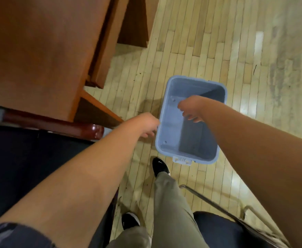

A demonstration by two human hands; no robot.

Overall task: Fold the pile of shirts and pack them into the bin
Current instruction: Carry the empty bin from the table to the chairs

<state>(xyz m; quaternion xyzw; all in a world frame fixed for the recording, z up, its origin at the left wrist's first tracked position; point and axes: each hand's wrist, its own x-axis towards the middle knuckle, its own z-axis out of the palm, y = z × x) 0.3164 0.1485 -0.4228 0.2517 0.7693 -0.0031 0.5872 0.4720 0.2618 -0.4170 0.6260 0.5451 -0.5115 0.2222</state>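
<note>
Head view: rectangular pale-blue plastic bin stands on the light wooden plank floor. Left hand: fingers curled down at the bin's left rim, grip not discernible. Right hand: above the bin's interior, fingers loosely curled, holding nothing.

no legible text or numbers anywhere, small white mark on the black shoe, too blurred to read

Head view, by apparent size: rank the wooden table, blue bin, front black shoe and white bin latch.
Largest first:
wooden table
blue bin
front black shoe
white bin latch
The table is nearer the camera, which inflates it.
</note>
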